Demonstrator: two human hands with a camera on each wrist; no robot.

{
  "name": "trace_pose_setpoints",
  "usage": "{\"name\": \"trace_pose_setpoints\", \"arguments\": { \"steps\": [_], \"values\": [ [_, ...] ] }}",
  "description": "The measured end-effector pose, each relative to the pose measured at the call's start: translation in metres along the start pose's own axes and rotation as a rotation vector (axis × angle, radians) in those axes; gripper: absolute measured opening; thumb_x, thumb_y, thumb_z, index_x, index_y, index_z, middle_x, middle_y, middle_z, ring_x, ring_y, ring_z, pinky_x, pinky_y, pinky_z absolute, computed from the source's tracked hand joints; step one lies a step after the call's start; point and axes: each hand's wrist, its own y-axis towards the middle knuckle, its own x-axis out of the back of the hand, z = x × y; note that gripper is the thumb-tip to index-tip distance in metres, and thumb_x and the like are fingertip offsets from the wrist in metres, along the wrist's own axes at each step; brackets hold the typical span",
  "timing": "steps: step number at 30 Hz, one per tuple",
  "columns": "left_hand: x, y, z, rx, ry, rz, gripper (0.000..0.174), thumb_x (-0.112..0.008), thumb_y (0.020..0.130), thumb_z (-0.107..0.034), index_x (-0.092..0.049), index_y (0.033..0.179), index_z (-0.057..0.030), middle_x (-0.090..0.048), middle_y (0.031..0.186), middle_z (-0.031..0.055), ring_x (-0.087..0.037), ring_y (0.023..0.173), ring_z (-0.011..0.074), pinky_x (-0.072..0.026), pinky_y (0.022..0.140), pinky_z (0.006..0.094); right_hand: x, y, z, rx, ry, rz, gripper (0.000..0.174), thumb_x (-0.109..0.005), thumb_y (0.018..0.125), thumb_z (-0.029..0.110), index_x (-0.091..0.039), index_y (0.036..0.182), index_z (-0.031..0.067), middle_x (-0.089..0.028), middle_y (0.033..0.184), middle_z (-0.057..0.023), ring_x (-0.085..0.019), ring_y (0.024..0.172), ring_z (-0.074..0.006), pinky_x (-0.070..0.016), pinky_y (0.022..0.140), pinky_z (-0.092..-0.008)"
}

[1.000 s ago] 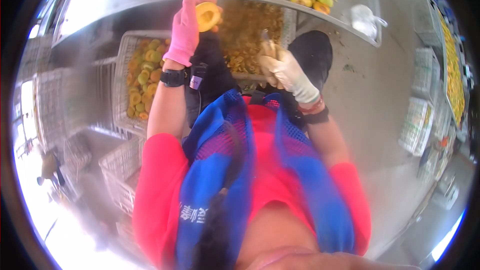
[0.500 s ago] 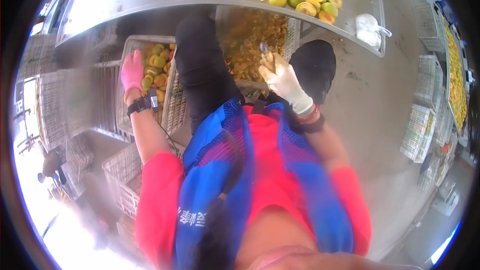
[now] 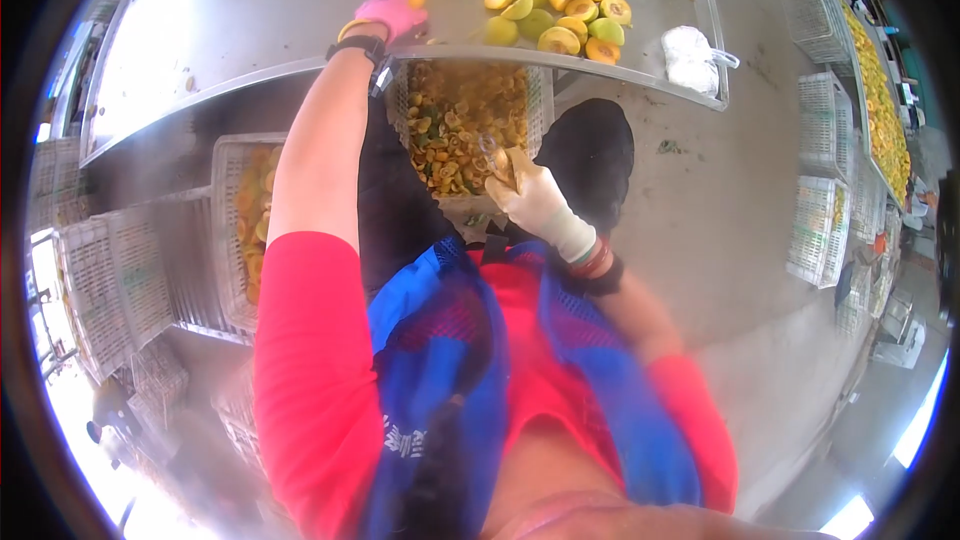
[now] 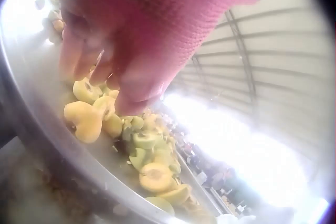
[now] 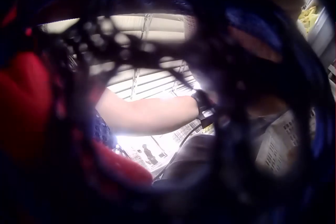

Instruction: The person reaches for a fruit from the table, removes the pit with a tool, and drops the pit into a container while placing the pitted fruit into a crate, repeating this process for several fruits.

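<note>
My left hand (image 3: pixel 392 8), in a pink glove, reaches onto the steel table (image 3: pixel 230 30) at the edge of a pile of halved yellow-green fruit (image 3: pixel 545 5). In the left wrist view its fingers (image 4: pixel 79 50) point down, tips at the fruit pieces (image 4: pixel 84 121), gripping nothing that I can see. My right hand (image 3: pixel 525 190), in a white glove, grips a small hand tool (image 3: pixel 497 160) over a white crate of pits and scraps (image 3: pixel 455 120) under the table edge. The right wrist view is filled by blue mesh apron (image 5: pixel 252 35) and red shirt.
A crate with whole fruit (image 3: pixel 245 215) stands low at my left, with empty white crates (image 3: pixel 110 270) beyond it. A white bag (image 3: pixel 690 55) lies at the table's right end. More crates (image 3: pixel 825 190) and trays of fruit (image 3: pixel 885 110) line the right side.
My left hand rose from the fruit crate at my left up onto the table's fruit pile; a second ago it held a fruit half. The right hand kept the tool over the scrap crate.
</note>
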Motion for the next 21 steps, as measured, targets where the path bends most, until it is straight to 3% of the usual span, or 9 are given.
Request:
{"name": "trace_pose_setpoints", "arguments": {
  "steps": [4, 8, 10, 11, 12, 14, 18, 20, 21],
  "values": [
    [0.013, 0.002, -0.012, 0.141, 0.043, 0.134, 0.074, -0.065, 0.087, -0.044, -0.036, 0.148, -0.0146, -0.048, 0.145, 0.0154, -0.052, 0.13, 0.0334, -0.0449, 0.105, 0.0446, 0.003, 0.002, -0.002, -0.035, 0.018, 0.004, 0.022, -0.064, 0.087, 0.016, -0.052, 0.096, -0.0003, -0.06, 0.072, -0.0256, -0.061, 0.067, -0.0449, -0.0471, 0.059, -0.0465],
    [0.004, 0.0, 0.005, 0.111, -0.051, 0.085, 0.064, -0.06, 0.091, -0.039, -0.041, 0.146, -0.0119, -0.049, 0.145, 0.0163, -0.055, 0.126, 0.0339, -0.0468, 0.102, 0.0429, 0.002, 0.005, -0.002, 0.005, 0.044, -0.026, 0.023, -0.065, 0.087, 0.016, -0.051, 0.096, -0.0004, -0.059, 0.071, -0.0235, -0.06, 0.066, -0.0421, -0.047, 0.06, -0.0447],
    [0.004, -0.007, 0.02, -0.147, -0.848, 0.156, 0.052, -0.053, 0.096, -0.036, -0.049, 0.14, -0.0094, -0.055, 0.139, 0.0158, -0.06, 0.119, 0.0301, -0.05, 0.098, 0.0389, 0.002, 0.004, 0.002, 0.022, 0.085, -0.049, 0.023, -0.065, 0.087, 0.016, -0.051, 0.097, -0.0005, -0.059, 0.072, -0.0228, -0.059, 0.065, -0.0413, -0.047, 0.06, -0.0441],
    [0.044, -0.051, -0.015, 0.122, -1.304, 0.326, 0.049, -0.047, 0.1, -0.038, -0.051, 0.138, -0.007, -0.064, 0.125, 0.0108, -0.064, 0.106, 0.0175, -0.0539, 0.083, 0.0288, 0.004, 0.004, 0.005, 0.035, 0.115, -0.091, 0.024, -0.066, 0.087, 0.015, -0.051, 0.098, -0.0003, -0.059, 0.073, -0.0218, -0.059, 0.065, -0.0404, -0.0469, 0.06, -0.0438],
    [0.047, -0.068, -0.021, 0.117, -1.298, 0.331, 0.049, -0.047, 0.1, -0.038, -0.051, 0.138, -0.007, -0.064, 0.125, 0.0108, -0.064, 0.106, 0.0175, -0.0539, 0.083, 0.0288, 0.005, 0.004, 0.007, 0.049, 0.144, -0.131, 0.025, -0.066, 0.087, 0.015, -0.051, 0.099, -0.0001, -0.058, 0.074, -0.0209, -0.058, 0.064, -0.0396, -0.0468, 0.06, -0.0435],
    [0.05, -0.092, -0.029, -0.083, -1.672, 0.402, 0.051, -0.045, 0.101, -0.041, -0.052, 0.137, -0.0058, -0.064, 0.123, 0.0121, -0.065, 0.096, 0.0165, -0.0534, 0.075, 0.0252, 0.008, 0.006, 0.01, 0.126, 0.142, -0.193, 0.025, -0.067, 0.087, 0.015, -0.05, 0.099, 0.0004, -0.058, 0.075, -0.02, -0.059, 0.065, -0.0387, -0.0469, 0.059, -0.0426],
    [0.063, -0.152, -0.059, -0.224, -1.704, 0.48, 0.057, -0.041, 0.102, -0.049, -0.052, 0.135, -0.004, -0.066, 0.117, 0.0131, -0.065, 0.089, 0.0154, -0.0508, 0.068, 0.0226, 0.018, 0.008, 0.018, 0.414, -0.07, -0.219, 0.025, -0.066, 0.088, 0.014, -0.049, 0.098, -0.0004, -0.057, 0.073, -0.021, -0.059, 0.064, -0.0407, -0.0468, 0.056, -0.0445],
    [0.062, -0.179, -0.078, -0.206, -1.562, 0.262, 0.052, -0.038, 0.103, -0.045, -0.055, 0.13, -0.005, -0.069, 0.11, 0.0102, -0.064, 0.08, 0.0149, -0.0479, 0.061, 0.0238, 0.018, 0.007, 0.03, 0.272, 0.086, -0.206, 0.023, -0.065, 0.088, 0.013, -0.048, 0.097, -0.0007, -0.058, 0.069, -0.0223, -0.06, 0.063, -0.0438, -0.0459, 0.054, -0.0472],
    [0.063, -0.19, -0.087, -0.221, -1.559, 0.243, 0.051, -0.033, 0.104, -0.045, -0.057, 0.127, -0.006, -0.07, 0.107, 0.0095, -0.063, 0.079, 0.0131, -0.0479, 0.061, 0.0235, 0.018, 0.011, 0.03, 0.486, -0.09, -0.266, 0.022, -0.064, 0.088, 0.012, -0.048, 0.097, -0.0004, -0.058, 0.067, -0.0228, -0.06, 0.063, -0.045, -0.0456, 0.053, -0.048]
  ]
}}
